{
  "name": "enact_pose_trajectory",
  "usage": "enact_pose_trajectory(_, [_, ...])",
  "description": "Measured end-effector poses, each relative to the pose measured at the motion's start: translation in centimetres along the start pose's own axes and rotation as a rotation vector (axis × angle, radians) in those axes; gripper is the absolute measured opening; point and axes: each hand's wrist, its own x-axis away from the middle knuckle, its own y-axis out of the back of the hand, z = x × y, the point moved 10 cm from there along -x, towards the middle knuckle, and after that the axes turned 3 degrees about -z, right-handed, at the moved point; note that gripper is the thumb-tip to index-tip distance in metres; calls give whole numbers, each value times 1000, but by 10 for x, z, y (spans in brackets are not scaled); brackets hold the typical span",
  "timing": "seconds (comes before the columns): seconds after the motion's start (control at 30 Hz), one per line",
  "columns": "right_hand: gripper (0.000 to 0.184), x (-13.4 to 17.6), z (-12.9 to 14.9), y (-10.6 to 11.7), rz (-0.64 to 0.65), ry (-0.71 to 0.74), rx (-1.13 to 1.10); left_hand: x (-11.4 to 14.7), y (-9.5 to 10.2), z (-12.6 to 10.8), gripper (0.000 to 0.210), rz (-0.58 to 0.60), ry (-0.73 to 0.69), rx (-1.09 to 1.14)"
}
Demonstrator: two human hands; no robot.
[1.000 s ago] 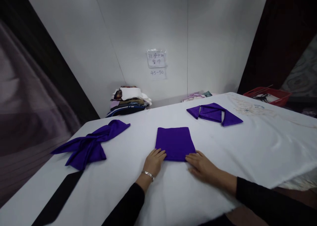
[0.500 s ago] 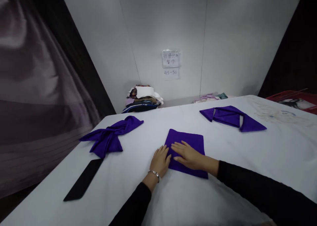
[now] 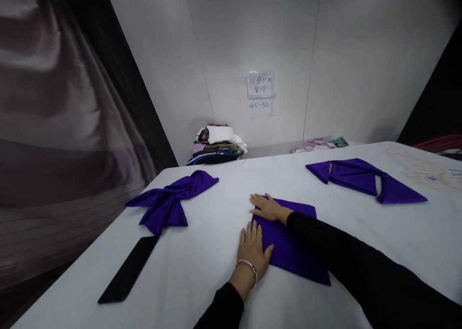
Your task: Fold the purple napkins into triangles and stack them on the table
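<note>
A purple cloth napkin [image 3: 288, 247], folded into a flat rectangle, lies in front of me on the white-covered table [image 3: 202, 276]. My left hand [image 3: 253, 249], with a silver bracelet at the wrist, rests flat along the napkin's left edge, fingers extended. Higher up, my right hand [image 3: 267, 207] lies spread over the napkin's far left corner. Its black sleeve hides part of the cloth's right side. Neither hand grips anything.
To the left is a crumpled purple napkin [image 3: 164, 206] with a black flat strip [image 3: 129, 270] near it. A folded purple napkin [image 3: 355, 175] lies at the back right. Piled clothes [image 3: 218, 146] stand behind the table, below paper signs [image 3: 260, 92] on the wall.
My right hand has slid from the napkin's middle to its far left corner. My left hand remains at the left edge. The view has shifted slightly left.
</note>
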Motion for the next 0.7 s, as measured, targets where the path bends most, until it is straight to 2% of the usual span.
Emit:
enact_pose_trajectory(0.23, [69, -20, -38, 10, -44, -142, 80, 0, -4, 2, 70, -18, -4, 8])
enact_pose_trajectory(0.37, [68, -12, -71, 18, -55, -253, 90, 1, -5, 1, 70, -27, 1, -12])
enact_pose_trajectory(0.47, [65, 21, -108, 29, -66, -358, 102, 0, -5, 0, 70, -25, 0, -21])
enact_pose_trajectory(0.6, [61, 95, -157, 49, -86, -496, 115, -1, -3, 0, 69, -5, 1, -36])
enact_pose_trajectory(0.7, [60, 143, -171, 64, -104, -600, 105, -2, -1, -1, 68, 1, -3, -48])
